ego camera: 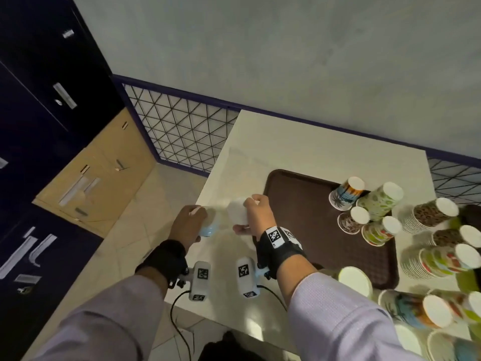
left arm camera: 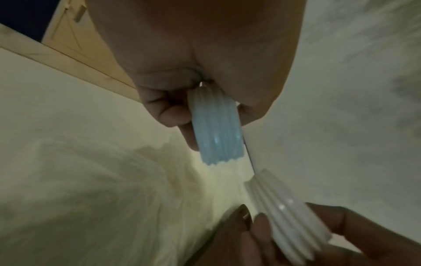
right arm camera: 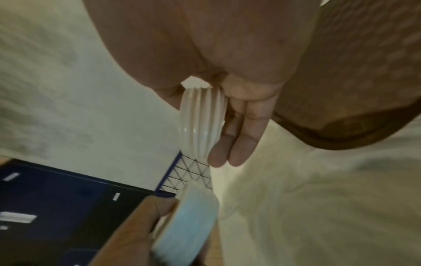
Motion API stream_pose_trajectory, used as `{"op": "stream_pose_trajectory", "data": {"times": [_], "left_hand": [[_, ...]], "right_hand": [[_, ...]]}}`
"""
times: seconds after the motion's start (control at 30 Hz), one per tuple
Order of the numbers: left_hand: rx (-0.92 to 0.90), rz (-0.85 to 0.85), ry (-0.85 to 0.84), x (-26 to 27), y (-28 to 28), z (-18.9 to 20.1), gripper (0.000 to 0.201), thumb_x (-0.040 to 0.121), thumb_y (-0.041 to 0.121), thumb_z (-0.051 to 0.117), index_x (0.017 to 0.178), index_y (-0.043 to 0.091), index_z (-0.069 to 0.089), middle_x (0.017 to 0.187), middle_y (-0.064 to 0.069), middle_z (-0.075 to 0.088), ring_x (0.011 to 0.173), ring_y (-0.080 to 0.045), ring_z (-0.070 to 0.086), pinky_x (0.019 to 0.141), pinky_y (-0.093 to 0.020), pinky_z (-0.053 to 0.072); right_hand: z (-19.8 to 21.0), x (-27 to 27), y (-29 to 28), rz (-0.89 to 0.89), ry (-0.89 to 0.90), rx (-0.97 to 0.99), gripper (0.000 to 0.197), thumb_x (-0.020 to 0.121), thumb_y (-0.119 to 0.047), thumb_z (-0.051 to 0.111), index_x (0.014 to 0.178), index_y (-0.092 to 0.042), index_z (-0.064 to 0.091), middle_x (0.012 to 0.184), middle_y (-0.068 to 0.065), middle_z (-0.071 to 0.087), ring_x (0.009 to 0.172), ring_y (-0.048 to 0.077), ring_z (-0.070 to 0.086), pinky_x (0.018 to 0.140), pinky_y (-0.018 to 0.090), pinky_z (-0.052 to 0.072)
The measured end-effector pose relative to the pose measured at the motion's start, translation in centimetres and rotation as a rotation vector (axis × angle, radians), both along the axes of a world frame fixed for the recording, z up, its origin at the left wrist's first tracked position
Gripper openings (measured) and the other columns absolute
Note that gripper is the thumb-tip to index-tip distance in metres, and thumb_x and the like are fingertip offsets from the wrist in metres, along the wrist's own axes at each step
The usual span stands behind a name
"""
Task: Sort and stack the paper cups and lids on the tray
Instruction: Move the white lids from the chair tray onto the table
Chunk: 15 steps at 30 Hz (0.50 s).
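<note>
My left hand [ego camera: 191, 222] grips a small stack of pale blue lids [ego camera: 208, 229] [left arm camera: 217, 127] on edge, above the table's left corner. Close to its right, my right hand [ego camera: 253, 217] holds a stack of white lids [ego camera: 238, 212] [right arm camera: 201, 122], fingers along one face and thumb on the other. Both stacks hang in the air, apart from each other, just left of the brown tray [ego camera: 304, 217]. Several patterned paper cups [ego camera: 364, 204] stand upside down at the tray's far right corner.
Stacks of nested patterned cups [ego camera: 429, 212] lie on their sides on the white table [ego camera: 299, 152] right of the tray, more cups [ego camera: 413, 308] at the near right. Dark lockers [ego camera: 39, 113] and a wire-grid fence [ego camera: 182, 131] stand to the left, beyond the table edge.
</note>
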<state>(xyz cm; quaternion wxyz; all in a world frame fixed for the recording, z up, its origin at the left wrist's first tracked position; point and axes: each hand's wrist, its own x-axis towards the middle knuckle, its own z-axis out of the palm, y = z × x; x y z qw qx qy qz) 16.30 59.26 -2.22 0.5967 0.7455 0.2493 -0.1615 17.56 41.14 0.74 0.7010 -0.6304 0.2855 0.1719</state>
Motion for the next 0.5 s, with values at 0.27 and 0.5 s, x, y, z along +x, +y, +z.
{"op": "stream_pose_trajectory", "data": {"times": [0.27,0.5], "left_hand": [[0.13,-0.044,0.009,4.8,0.4,-6.1,0.057,0.098,0.031,0.069,0.146,0.016,0.042,0.15,-0.014,0.05,0.127,-0.033,0.056,0.104,-0.043,0.049],[0.258,-0.21,-0.024,6.9,0.6,-8.7,0.051,0.098,0.036,0.07,0.139,0.013,0.052,0.137,-0.01,0.061,0.108,-0.022,0.058,0.09,-0.03,0.046]], "right_hand": [[-6.9,4.6,0.1,0.181,-0.15,-0.423,0.049,0.1,-0.019,0.053,0.146,-0.011,0.037,0.135,0.018,0.053,0.105,0.031,0.062,0.086,0.032,0.05],[-10.0,8.3,-0.1,0.28,-0.134,-0.512,0.049,0.1,-0.022,0.054,0.147,-0.011,0.044,0.143,0.017,0.052,0.128,0.033,0.052,0.105,0.031,0.04]]}}
